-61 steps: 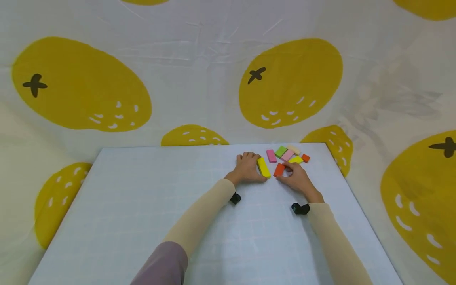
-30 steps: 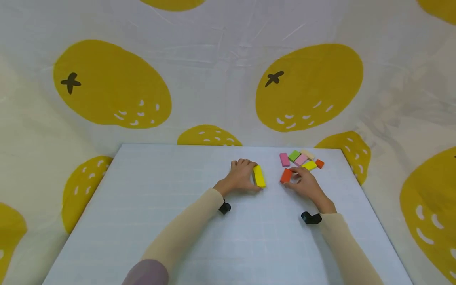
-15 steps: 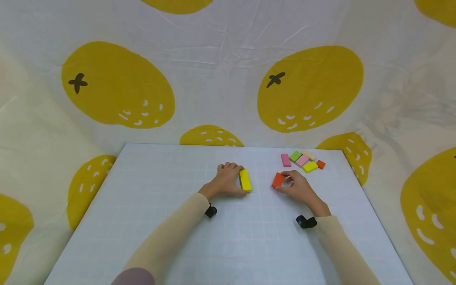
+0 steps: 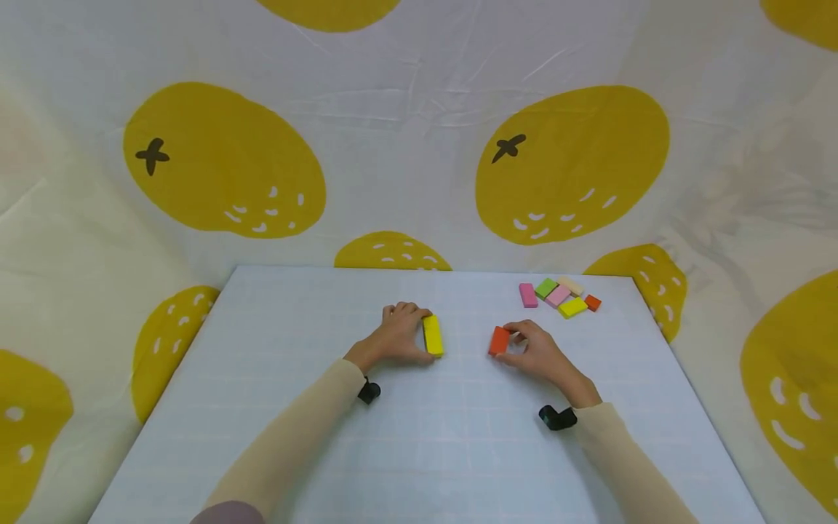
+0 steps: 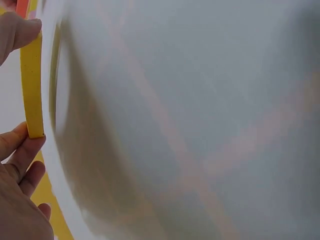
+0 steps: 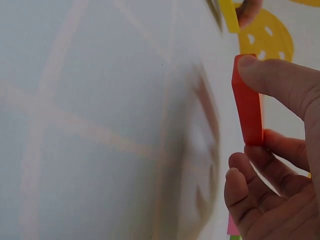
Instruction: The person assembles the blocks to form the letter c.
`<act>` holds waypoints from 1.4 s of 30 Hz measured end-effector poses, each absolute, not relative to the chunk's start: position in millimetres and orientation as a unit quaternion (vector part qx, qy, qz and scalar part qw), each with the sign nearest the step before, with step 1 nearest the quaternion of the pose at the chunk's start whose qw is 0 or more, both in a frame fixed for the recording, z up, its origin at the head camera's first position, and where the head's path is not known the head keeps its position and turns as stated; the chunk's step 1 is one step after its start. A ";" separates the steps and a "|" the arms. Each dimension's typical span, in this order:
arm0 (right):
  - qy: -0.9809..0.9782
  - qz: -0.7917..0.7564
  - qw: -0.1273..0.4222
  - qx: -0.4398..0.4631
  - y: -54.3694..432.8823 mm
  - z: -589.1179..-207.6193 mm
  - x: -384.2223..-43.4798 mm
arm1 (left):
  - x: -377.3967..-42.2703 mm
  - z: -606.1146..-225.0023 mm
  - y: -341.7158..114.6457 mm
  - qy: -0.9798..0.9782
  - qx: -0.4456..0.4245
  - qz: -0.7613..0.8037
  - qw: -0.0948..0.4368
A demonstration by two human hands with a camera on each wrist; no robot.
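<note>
In the head view my left hand [image 4: 401, 335] pinches a long yellow block [image 4: 433, 335] by its two ends, between thumb and fingertips. The left wrist view shows the yellow block [image 5: 31, 90] held just off the white surface, with its shadow beside it. To the right, my right hand [image 4: 538, 351] pinches a shorter red block [image 4: 499, 340] the same way. In the right wrist view the thumb presses one end of the red block [image 6: 247, 102] and fingertips the other; a gap parts it from its shadow. The two blocks stand apart, with bare table between them.
At the back right of the white table [image 4: 452, 444] lie a pink block [image 4: 527, 295], a green block [image 4: 546, 289], a light pink block [image 4: 559, 295], a cream block [image 4: 571, 285], a yellow block [image 4: 572, 307] and a small red-orange block [image 4: 592, 303]. A fruit-print cloth [image 4: 406, 167] hangs behind.
Both hands have moved away from the group of blocks, left and toward the person, carrying the yellow and red blocks. The gap between the two held blocks has widened. The other blocks lie as before.
</note>
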State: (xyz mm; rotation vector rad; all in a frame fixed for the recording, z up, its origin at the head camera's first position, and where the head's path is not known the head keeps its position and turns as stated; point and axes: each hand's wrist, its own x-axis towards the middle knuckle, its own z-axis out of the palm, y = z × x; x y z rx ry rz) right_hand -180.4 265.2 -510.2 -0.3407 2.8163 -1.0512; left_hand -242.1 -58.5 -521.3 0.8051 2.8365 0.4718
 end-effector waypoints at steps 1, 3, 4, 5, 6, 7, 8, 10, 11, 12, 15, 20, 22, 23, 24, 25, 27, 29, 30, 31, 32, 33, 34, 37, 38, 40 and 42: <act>0.930 -0.346 0.060 -0.112 263.1 -510.3 -179.5 | -241.9 -521.0 -60.9 0.946 0.270 0.159 0.080; 0.931 -0.344 0.063 -0.107 259.3 -510.5 -177.3 | -241.6 -520.0 -65.0 0.945 0.271 0.162 0.086; 0.931 -0.343 0.064 -0.105 257.7 -510.8 -176.5 | -241.2 -519.5 -66.7 0.944 0.272 0.161 0.090; 0.931 -0.343 0.064 -0.104 256.1 -511.0 -175.7 | -240.9 -519.0 -68.4 0.944 0.273 0.161 0.095; 0.931 -0.343 0.064 -0.105 254.6 -511.6 -175.5 | -240.5 -518.7 -70.1 0.943 0.273 0.160 0.099; 0.932 -0.341 0.063 -0.107 253.2 -511.9 -175.0 | -239.7 -518.1 -71.8 0.943 0.273 0.160 0.102; 0.932 -0.341 0.061 -0.110 251.7 -512.1 -174.6 | -239.1 -517.7 -73.6 0.943 0.272 0.160 0.104; 0.930 -0.343 0.058 -0.117 248.8 -512.4 -174.1 | -237.8 -517.1 -77.5 0.943 0.273 0.159 0.104; 0.930 -0.343 0.056 -0.121 247.3 -512.3 -173.8 | -237.4 -517.5 -79.9 0.943 0.274 0.159 0.101; 0.929 -0.345 0.055 -0.123 245.7 -512.1 -173.4 | -237.0 -517.8 -82.5 0.943 0.276 0.159 0.099; 0.927 -0.350 0.053 -0.128 242.0 -512.2 -173.3 | -237.3 -517.2 -89.8 0.942 0.280 0.155 0.099; 0.924 -0.357 0.054 -0.130 236.4 -516.6 -173.7 | -237.0 -513.7 -102.8 0.943 0.272 0.158 0.106; 0.923 -0.358 0.055 -0.129 234.5 -517.4 -172.8 | -236.5 -513.8 -107.5 0.944 0.269 0.158 0.107; 0.923 -0.358 0.055 -0.130 233.8 -517.6 -172.4 | -235.9 -514.1 -109.6 0.945 0.267 0.158 0.106; 0.923 -0.358 0.056 -0.130 233.1 -517.6 -171.9 | -235.3 -514.4 -111.7 0.945 0.265 0.158 0.106; 0.924 -0.356 0.057 -0.130 232.3 -517.6 -171.5 | -234.5 -514.6 -113.5 0.945 0.264 0.160 0.106; 0.924 -0.354 0.060 -0.130 230.6 -517.4 -170.8 | -233.0 -515.0 -116.7 0.946 0.261 0.161 0.107; 0.924 -0.353 0.061 -0.130 228.3 -518.0 -170.7 | -231.3 -514.9 -120.3 0.946 0.257 0.168 0.107; 0.925 -0.351 0.061 -0.130 227.4 -518.5 -170.9 | -230.6 -514.9 -121.8 0.945 0.257 0.170 0.108; 0.926 -0.349 0.061 -0.131 226.5 -519.1 -171.1 | -229.9 -514.6 -123.3 0.945 0.255 0.172 0.109; 0.926 -0.349 0.060 -0.131 225.9 -519.6 -171.4 | -229.4 -514.6 -125.0 0.946 0.254 0.170 0.110; 0.926 -0.348 0.060 -0.132 225.2 -520.0 -171.5 | -228.9 -514.7 -126.5 0.946 0.253 0.170 0.111; 0.926 -0.347 0.058 -0.134 224.7 -520.5 -171.7 | -228.7 -515.0 -127.9 0.946 0.252 0.171 0.112; 0.926 -0.346 0.052 -0.144 223.1 -521.1 -171.7 | -228.9 -516.8 -131.7 0.946 0.250 0.170 0.115; 0.925 -0.346 0.051 -0.145 222.4 -521.2 -171.6 | -229.3 -517.6 -132.6 0.946 0.251 0.170 0.115; 0.924 -0.348 0.049 -0.150 220.3 -521.5 -171.3 | -230.0 -519.1 -134.2 0.945 0.253 0.173 0.115; 0.922 -0.352 0.050 -0.157 217.3 -521.2 -170.7 | -230.5 -520.0 -135.5 0.944 0.255 0.177 0.115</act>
